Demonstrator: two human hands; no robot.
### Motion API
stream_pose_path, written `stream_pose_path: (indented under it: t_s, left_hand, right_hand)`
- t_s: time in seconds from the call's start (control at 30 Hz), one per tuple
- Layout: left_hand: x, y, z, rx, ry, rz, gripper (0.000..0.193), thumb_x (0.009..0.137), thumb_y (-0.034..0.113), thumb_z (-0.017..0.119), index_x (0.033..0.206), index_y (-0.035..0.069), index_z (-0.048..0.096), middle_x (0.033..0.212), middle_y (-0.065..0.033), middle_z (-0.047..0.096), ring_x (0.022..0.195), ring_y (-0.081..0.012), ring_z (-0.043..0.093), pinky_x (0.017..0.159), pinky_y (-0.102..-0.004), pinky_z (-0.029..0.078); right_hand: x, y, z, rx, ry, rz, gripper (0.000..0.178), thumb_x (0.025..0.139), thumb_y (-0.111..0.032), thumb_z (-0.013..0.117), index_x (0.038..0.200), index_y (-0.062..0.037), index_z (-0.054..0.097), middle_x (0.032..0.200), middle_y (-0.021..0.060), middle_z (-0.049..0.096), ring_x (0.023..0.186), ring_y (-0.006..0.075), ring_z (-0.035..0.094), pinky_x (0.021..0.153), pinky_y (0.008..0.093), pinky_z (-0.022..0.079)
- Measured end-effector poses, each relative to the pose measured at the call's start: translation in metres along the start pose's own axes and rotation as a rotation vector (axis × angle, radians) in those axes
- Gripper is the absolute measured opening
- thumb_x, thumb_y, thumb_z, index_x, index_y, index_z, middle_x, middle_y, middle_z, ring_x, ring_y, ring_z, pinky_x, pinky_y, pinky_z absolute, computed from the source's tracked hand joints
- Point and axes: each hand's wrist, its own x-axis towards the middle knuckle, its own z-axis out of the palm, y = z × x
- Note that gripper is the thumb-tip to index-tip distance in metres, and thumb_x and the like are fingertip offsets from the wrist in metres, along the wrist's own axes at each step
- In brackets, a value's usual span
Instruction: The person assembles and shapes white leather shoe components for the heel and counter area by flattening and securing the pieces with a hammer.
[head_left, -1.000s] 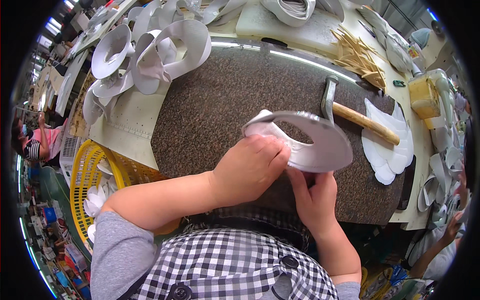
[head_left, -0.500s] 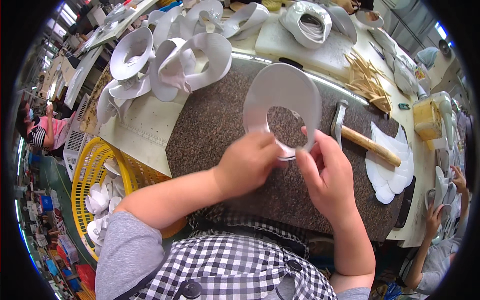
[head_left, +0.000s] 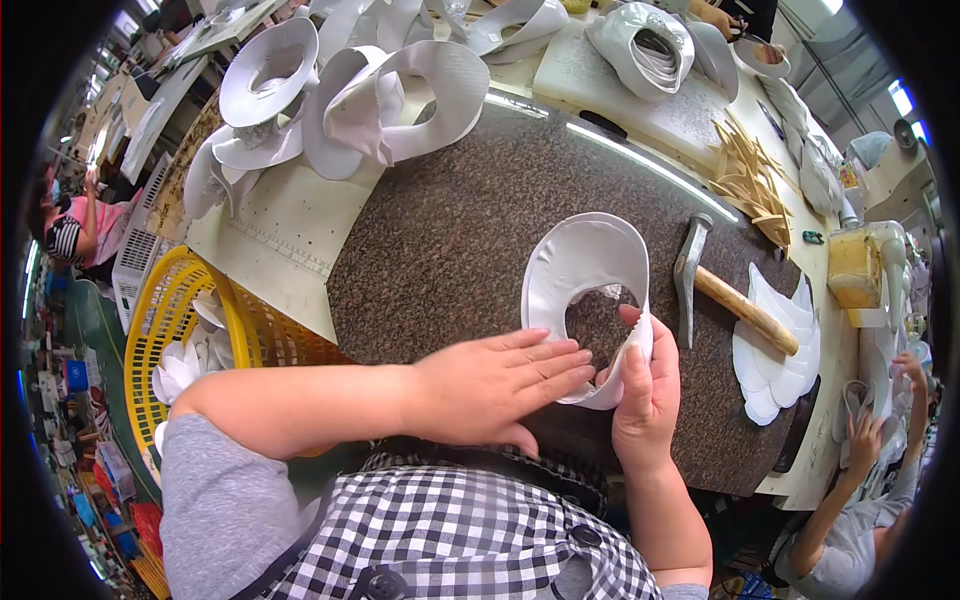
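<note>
Here, grips a white looped piece (head_left: 560, 265) in the right hand (head_left: 645, 395), with the thumb up against the right side of the rim and the fingers curled behind. Holds it tilted up over the brown speckled slab (head_left: 450, 250), in front of the body, with the dark surface showing through the central opening; cannot tell whether resting it there. Spreads the left hand (head_left: 490, 390) flat, back upward, clasping nothing, with extended fingers across the near left edge of the piece; cannot tell how firmly pressing, if at all.

Has a hammer (head_left: 740, 305) just right of the piece, lying with its wooden handle across a fan of flat white cutouts (head_left: 765, 385). Has a heap of thin tan slivers (head_left: 755, 190) past the far right edge of the slab, and a cluster of white curved pieces (head_left: 465, 95) at the far left. Has a yellow basket (head_left: 245, 325) near the left forearm, holding more white pieces. Wears a black-and-white checked apron (head_left: 420, 515).
</note>
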Motion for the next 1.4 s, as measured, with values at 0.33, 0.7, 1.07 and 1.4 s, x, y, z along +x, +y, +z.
stream_pose_path:
  t_s: [0.33, 0.7, 1.07, 1.4]
  left_hand:
    - [0.003, -0.066, -0.03, 0.298, 0.072, -0.245, 0.083, 0.09, 0.059, 0.055, 0.154, 0.01, 0.036, 0.159, -0.0087, 0.036, 0.148, -0.0264, 0.031, 0.121, -0.0481, 0.02]
    - [0.046, -0.014, -0.018, -1.134, 0.688, -0.522, 0.056, 0.095, 0.004, 0.064, 0.143, 0.0, 0.035, 0.124, -0.0097, 0.058, 0.105, -0.0122, 0.06, 0.089, -0.0276, 0.052]
    - [0.027, 0.034, -0.044, -0.777, 0.308, -0.569, 0.02, 0.09, 0.015, 0.07, 0.105, 0.003, 0.066, 0.089, -0.0071, 0.066, 0.081, -0.0159, 0.064, 0.071, -0.0306, 0.05]
    - [0.023, 0.039, -0.025, -0.541, 0.419, -0.41, 0.017, 0.086, 0.012, 0.071, 0.101, 0.003, 0.07, 0.089, -0.0097, 0.065, 0.082, -0.0247, 0.064, 0.072, -0.0347, 0.051]
  right_hand:
    - [0.022, 0.002, -0.006, 0.035, 0.006, 0.051, 0.05, 0.103, -0.041, 0.052, 0.132, 0.0003, 0.051, 0.072, -0.0058, 0.041, 0.059, 0.0031, 0.041, 0.055, 0.0201, 0.039]
    - [0.01, -0.006, -0.005, 0.713, -0.221, 0.04, 0.048, 0.102, -0.04, 0.05, 0.132, -0.0022, 0.046, 0.078, -0.0011, 0.046, 0.061, 0.0087, 0.044, 0.055, 0.0246, 0.04]
    - [0.014, -0.07, -0.008, -0.841, 0.012, -0.895, 0.034, 0.065, -0.005, 0.082, 0.097, -0.015, 0.075, 0.093, 0.0002, 0.06, 0.087, 0.0213, 0.054, 0.073, 0.0329, 0.044]
    - [0.016, -0.065, -0.008, -0.861, -0.101, -0.786, 0.02, 0.069, -0.007, 0.078, 0.087, -0.0109, 0.069, 0.092, 0.0023, 0.058, 0.088, 0.023, 0.056, 0.073, 0.0347, 0.047]
